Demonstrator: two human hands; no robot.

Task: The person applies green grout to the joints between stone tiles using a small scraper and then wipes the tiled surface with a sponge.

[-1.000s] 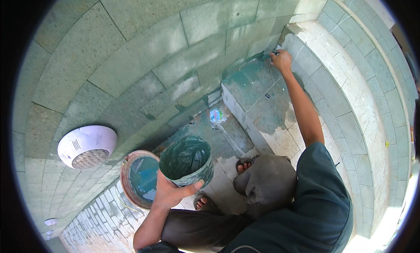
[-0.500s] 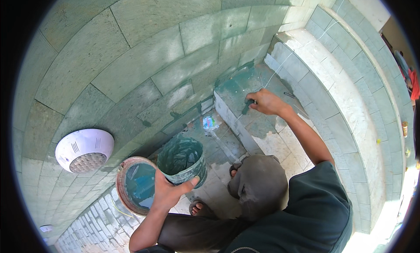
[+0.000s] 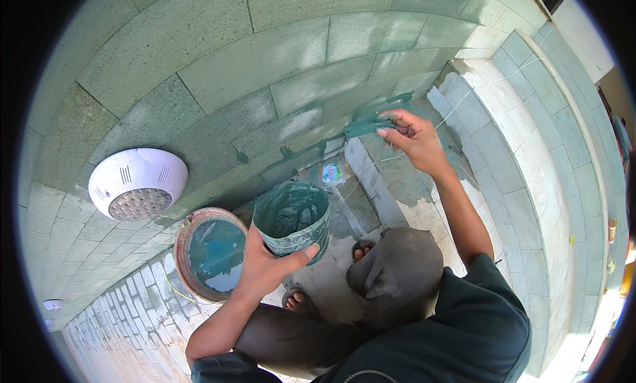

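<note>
My left hand (image 3: 268, 264) grips a pot (image 3: 291, 211) smeared with dark green paste. My right hand (image 3: 414, 141) pinches a flat tool (image 3: 363, 128) coated in green paste, held raised before the tiled wall (image 3: 278, 52); its exact shape is hard to make out. Below and left of the pot stands a round tub (image 3: 183, 250) with greenish liquid. Green-smeared tiles on the step (image 3: 421, 177) lie beyond my right hand, with a thin pale cord across them. A small coloured packet (image 3: 331, 174) lies on the lower floor.
A white round lamp (image 3: 136, 184) juts from the left wall, another (image 3: 53, 305) farther along. Tiled steps (image 3: 543, 171) rise at the right. My knees and sandalled feet are under my arms. A small brass-coloured fitting (image 3: 612, 230) sits at the far right edge.
My right hand came back from the far corner, dropping toward me, then rose leftward, the tool now more plainly visible. The pot in my left hand shifted slightly with the view.
</note>
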